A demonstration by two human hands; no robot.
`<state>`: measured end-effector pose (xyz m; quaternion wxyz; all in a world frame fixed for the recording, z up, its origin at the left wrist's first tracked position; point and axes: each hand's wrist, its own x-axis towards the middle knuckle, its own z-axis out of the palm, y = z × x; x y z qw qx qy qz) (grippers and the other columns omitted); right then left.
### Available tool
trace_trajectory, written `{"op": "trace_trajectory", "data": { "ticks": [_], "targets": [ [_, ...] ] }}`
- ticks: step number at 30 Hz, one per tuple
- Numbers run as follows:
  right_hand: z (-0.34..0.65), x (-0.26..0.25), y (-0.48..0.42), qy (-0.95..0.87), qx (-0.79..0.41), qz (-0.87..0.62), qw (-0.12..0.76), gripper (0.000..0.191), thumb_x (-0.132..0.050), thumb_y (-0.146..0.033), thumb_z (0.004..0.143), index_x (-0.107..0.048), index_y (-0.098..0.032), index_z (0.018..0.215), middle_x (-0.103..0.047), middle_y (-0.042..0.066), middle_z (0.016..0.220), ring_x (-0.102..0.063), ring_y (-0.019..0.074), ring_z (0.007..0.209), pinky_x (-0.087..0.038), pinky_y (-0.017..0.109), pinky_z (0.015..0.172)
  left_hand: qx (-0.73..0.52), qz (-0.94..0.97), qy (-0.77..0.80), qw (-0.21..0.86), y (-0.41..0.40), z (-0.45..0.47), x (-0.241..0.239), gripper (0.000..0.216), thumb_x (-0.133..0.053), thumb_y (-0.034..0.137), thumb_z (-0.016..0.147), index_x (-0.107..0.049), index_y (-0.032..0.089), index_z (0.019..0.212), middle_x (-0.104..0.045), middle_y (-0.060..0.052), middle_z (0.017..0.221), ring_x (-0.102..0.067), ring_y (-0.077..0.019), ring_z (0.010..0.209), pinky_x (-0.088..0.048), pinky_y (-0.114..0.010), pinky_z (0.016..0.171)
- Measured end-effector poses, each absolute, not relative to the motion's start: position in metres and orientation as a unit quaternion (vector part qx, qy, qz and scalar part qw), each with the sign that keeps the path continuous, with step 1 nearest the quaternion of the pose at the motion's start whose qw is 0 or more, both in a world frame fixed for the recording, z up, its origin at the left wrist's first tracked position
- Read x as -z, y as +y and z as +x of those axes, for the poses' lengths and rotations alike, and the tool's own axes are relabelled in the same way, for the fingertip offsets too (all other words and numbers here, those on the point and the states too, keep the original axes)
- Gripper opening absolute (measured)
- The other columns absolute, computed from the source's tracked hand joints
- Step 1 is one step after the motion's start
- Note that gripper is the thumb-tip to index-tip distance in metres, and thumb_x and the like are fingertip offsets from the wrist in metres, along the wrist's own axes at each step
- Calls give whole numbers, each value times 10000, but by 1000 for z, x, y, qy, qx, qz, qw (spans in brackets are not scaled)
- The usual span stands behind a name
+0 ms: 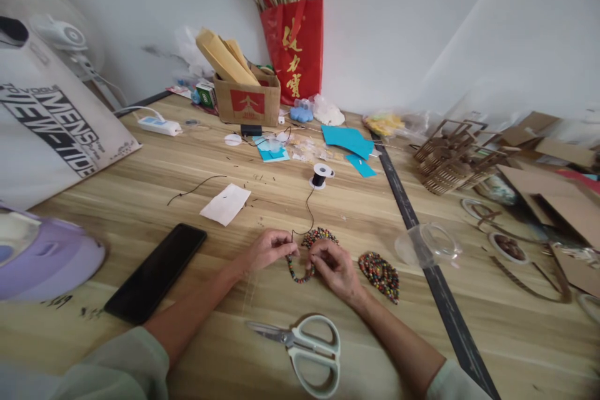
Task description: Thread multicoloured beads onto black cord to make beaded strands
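Between my two hands hangs a short curved strand of small multicoloured beads (298,276). My left hand (270,251) pinches its left end, where a dark cord (310,212) rises and runs back to a white spool of black cord (319,176). The fingers of my right hand (335,267) are closed on the strand's other end. Just behind my hands lies a heap of similar beads (320,237), partly covered by the right fingers. Right of that hand is a second coiled pile of beads (380,276). Scissors with pale green handles (313,350) lie in front of me.
A black phone (157,272) and a white paper piece (225,204) lie to the left. Blue paper (347,140), a cardboard box (248,103) and a red bag (295,50) are at the back. At right are a clear plastic cup (426,245) and small woven baskets (450,162).
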<state>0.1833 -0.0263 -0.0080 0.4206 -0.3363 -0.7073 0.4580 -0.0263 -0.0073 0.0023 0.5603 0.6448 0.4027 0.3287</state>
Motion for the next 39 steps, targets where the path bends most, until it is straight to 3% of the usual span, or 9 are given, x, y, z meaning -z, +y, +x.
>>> {"op": "trace_trajectory", "data": {
  "ticks": [6,19,23,26,30,34,39],
  "targets": [
    [186,10,-28,-708,-520,-310,363,183,-518,-359,935,-511,-188,871,-591,-5,638,-563,110,535,-457,224,526,-374,639,401,540,-6,-34,-8,283,-567,357,844,-665,112,741,-704,-54,739,-597,-128,669,-450,-224,643],
    [186,-11,-30,-781,-458,-346,246,114,-528,-219,871,-548,-161,775,-512,-44,536,-429,64,441,-302,161,423,-436,554,475,526,1,-37,0,306,-581,428,793,-604,130,732,-628,-5,555,-544,-113,503,-428,-210,514],
    [186,-10,-30,-778,-476,-342,224,96,-518,-203,864,-548,-158,785,-503,-50,540,-448,63,444,-309,154,421,-415,597,513,458,0,-37,2,271,-553,372,814,-588,139,678,-557,29,459,-493,-100,435,-402,-209,500],
    [185,-8,-30,-791,-463,-321,237,92,-503,-188,876,-550,-165,800,-498,-50,546,-451,68,445,-311,158,421,-392,626,542,401,-1,-38,3,217,-549,325,809,-629,128,762,-542,38,448,-484,-103,421,-381,-213,496],
    [183,-7,-31,-818,-402,-299,282,112,-501,-196,884,-551,-175,786,-508,-30,587,-451,81,474,-325,175,437,-389,633,582,331,1,-39,6,278,-544,264,786,-640,125,1007,-552,35,528,-507,-125,495,-401,-226,524],
    [181,-6,-31,-829,-362,-284,318,147,-462,-209,914,-538,-183,791,-517,-20,610,-451,87,487,-338,183,449,-439,618,603,248,1,-40,7,412,-544,257,787,-552,163,1189,-621,-27,835,-585,-152,710,-481,-262,669],
    [182,-2,-30,-845,-307,-265,350,139,-453,-177,913,-532,-189,800,-547,-9,641,-487,99,545,-377,192,511,-490,620,583,189,-6,-33,0,361,-504,242,819,-551,157,1166,-619,-74,944,-590,-198,881,-486,-322,801]
  ]
}}
